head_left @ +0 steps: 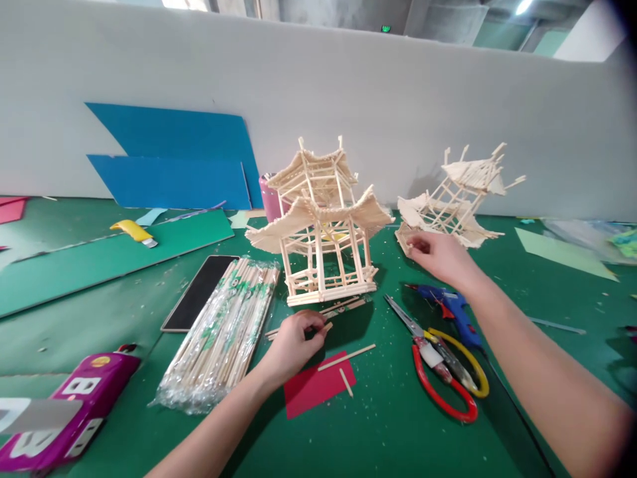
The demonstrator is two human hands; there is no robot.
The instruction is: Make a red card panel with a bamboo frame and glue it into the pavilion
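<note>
A: Wooden sticks: locate the one in the left hand (293,342).

B: The left hand rests on the green worktop (398,425), just in front of the upright pagoda model (321,232). Its fingers (313,326) pinch a short stick (326,326). The stick's long axis runs left to right, its free end pointing right, toward the loose sticks (343,307) at the model's base.

A: And the right hand (440,255)?

B: It reaches to the tipped roof frame (455,196), which lies on its side further back and to the right. The fingers are curled at the frame's lower left corner, touching it; whether they grip it cannot be told.

A: Which hand is nearer the upright model?

B: The left; the model's base lies just beyond its knuckles.

A: Edges and open room?

B: Left of that hand, a wrapped bundle of sticks (223,332), long axis running away from the person. Right of it, two more sticks at a red card (316,385), then scissors (442,368) and a blue glue gun (452,309) under the right forearm. Bare worktop lies nearest the person.
</note>
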